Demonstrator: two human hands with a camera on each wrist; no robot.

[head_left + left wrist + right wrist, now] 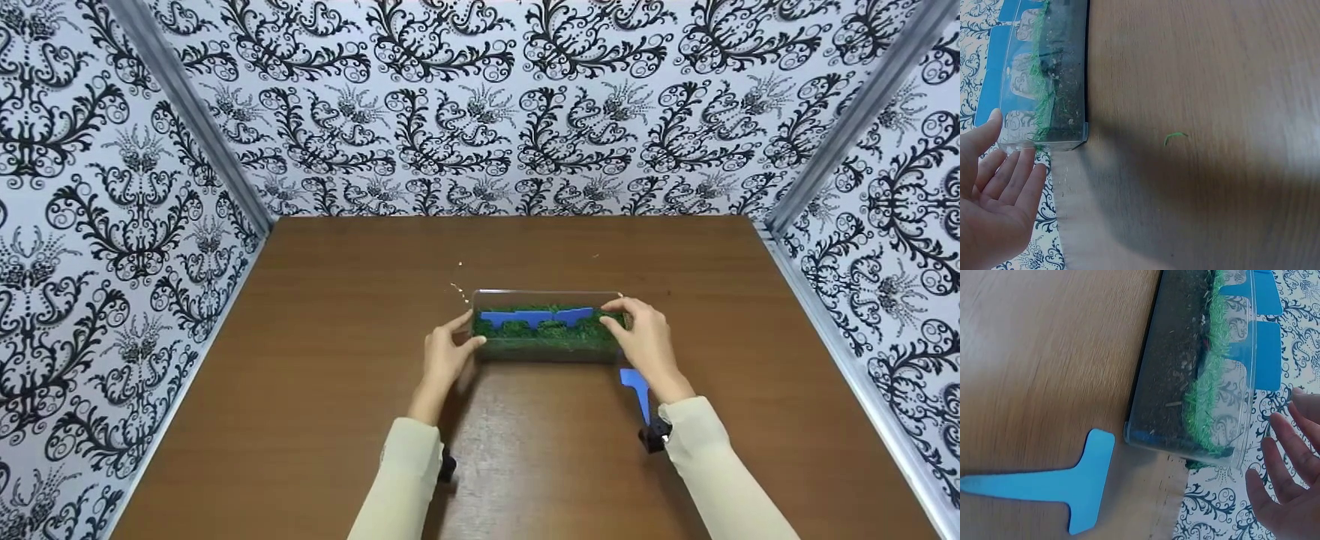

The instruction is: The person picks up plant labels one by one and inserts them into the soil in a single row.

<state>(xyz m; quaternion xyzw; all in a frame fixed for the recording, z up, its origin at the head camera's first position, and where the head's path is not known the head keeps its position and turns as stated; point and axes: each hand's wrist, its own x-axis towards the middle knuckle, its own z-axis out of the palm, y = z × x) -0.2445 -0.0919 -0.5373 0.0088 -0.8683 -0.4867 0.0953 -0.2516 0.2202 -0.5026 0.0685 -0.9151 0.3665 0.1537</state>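
Note:
A clear plastic box (551,351) of dark soil and green grass (1207,402) stands lengthwise before me. Blue T-shaped plant labels (517,319) are upright in a row in the grass, their heads above the rim in the wrist views. My left hand (448,356) is at the box's left end, thumb and fairly straight fingers spread about the corner, touching or nearly so. At the right end is my right hand (649,341), fingers loosely bent and apart, with nothing between them. Another blue plant label (1089,481) lies flat on the table by the near right corner.
The box stands on a brown wooden table (337,420). Light crumbs (459,289) lie behind its left end, and a green grass blade (1175,135) is on the wood. Patterned panels (450,112) with metal posts enclose the back and sides.

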